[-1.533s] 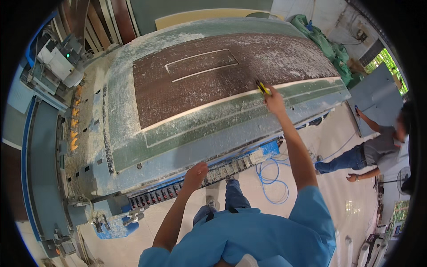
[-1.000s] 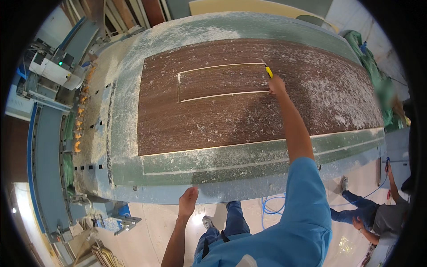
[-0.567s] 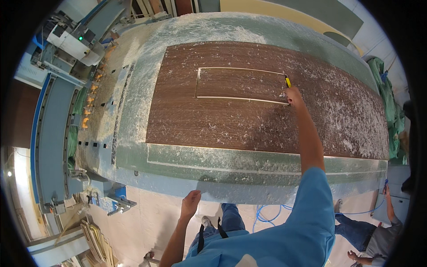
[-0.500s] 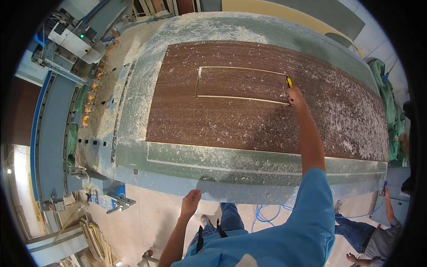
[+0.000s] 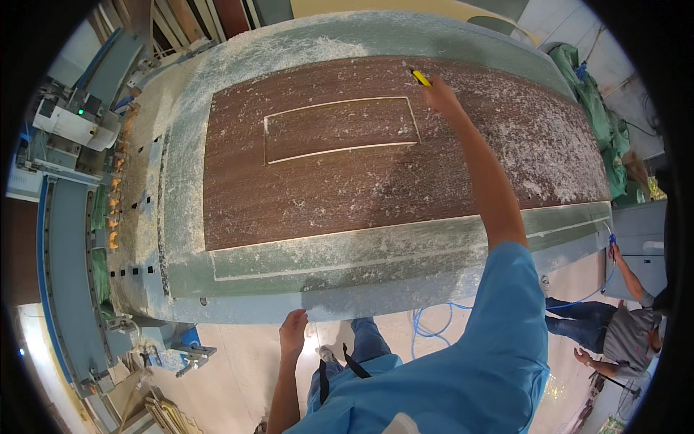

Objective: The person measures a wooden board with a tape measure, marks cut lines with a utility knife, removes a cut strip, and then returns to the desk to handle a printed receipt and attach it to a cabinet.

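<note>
gripping one yellow-and-black hand tool [image 5: 421,77], the right hand [image 5: 438,95] is closed around its handle over the far part of the brown panel [image 5: 303,195], just beyond the outlined rectangle [image 5: 340,130]; whether the tip touches is too small to tell. the left hand [image 5: 293,333] has its fingers folded in, no object showing, off the panel's near side. the tool looks light and stiff, best held by its yellow body, clear of the tip; the panel is probably stiff, heavy and slippery under its shavings [image 5: 538,134], best taken by opposite edges. counted: one tool, one panel, one rectangle. beneath the panel lies one green surface [image 5: 191,278]; left of it, one white machine head [image 5: 72,124]; past its right end, green sheeting [image 5: 598,116]; off its near right corner, one co-worker [image 5: 627,329].
</note>
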{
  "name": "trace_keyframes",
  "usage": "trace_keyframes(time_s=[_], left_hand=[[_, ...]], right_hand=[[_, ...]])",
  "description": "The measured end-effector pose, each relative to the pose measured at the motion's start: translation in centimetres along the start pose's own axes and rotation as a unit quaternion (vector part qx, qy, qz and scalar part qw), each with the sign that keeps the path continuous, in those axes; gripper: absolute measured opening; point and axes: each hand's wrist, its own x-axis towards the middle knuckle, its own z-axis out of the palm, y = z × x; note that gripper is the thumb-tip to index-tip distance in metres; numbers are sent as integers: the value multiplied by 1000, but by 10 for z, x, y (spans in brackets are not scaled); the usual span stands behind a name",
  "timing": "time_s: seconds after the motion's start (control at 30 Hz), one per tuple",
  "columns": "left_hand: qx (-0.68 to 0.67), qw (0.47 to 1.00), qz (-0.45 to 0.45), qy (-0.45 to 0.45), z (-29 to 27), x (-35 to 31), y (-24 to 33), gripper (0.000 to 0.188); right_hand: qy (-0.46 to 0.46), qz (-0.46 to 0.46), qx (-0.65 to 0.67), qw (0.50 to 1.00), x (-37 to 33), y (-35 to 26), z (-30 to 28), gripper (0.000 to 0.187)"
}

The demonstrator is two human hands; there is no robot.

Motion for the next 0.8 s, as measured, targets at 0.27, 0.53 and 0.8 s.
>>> trace_keyframes(time_s=[0.27,0.53,0.8], left_hand=[[55,996,-67,1,-22,-27,-46,28],[-61,961,-236,127,-78,-94,-113,26],[-113,908,-379,137,-82,-134,-145,28]], right_hand=[[-51,-28,-188,980,-3,48,49,34],[-46,21,-184,982,25,36,79,32],[-134,-50,-246,959,19,51,77,29]])
